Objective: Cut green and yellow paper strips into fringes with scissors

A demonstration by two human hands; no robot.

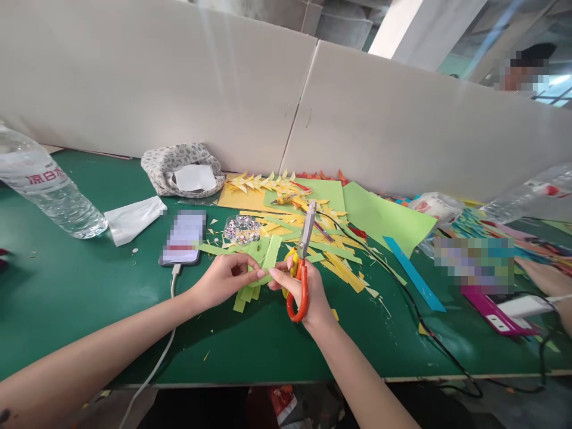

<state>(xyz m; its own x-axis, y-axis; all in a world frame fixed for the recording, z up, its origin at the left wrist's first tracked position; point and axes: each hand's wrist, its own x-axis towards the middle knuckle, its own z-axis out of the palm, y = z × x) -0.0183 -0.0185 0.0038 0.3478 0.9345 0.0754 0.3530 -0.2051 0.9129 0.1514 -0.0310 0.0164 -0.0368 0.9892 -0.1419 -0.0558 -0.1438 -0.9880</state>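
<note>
My left hand [226, 280] is closed in a pinch on a light green paper strip [272, 251] above the green table. The thumb and forefinger of my right hand [313, 292] meet the same strip from the other side. Hooked in my right hand is a pair of scissors [307, 227] with red-orange handles, its blades upright and pointing away from me. More cut green strips [243, 298] lie under and beside my fingers. Just beyond them is a clear round container of shiny gems [242, 229].
Left are a phone [183, 235] on a white cable, a tissue [136, 219], a water bottle [53, 179] and a cloth pouch [154, 170]. Yellow paper scraps [344, 271], green sheets [384, 217], a blue strip [413, 274] and a black cord [402, 286] lie right. Another person's hand [545, 277] is far right.
</note>
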